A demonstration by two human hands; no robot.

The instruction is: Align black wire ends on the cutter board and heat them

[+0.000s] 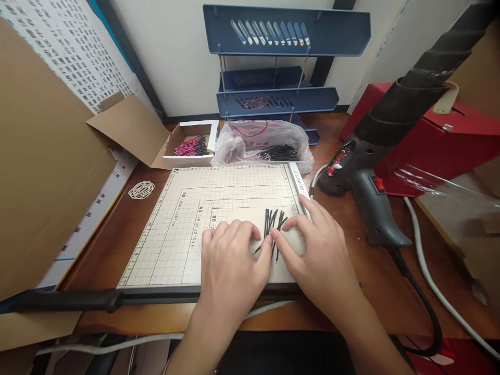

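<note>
Right grip (321,249), thin wires (267,220), gridded board (172,245)

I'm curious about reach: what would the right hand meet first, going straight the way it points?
The right hand would likely meet the thin black pieces on the gridded board; depth is unclear, so it may already touch them.

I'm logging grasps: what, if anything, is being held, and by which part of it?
It cannot be told: the left grip and right grip meet over the black wires, hiding any pinch.
</note>
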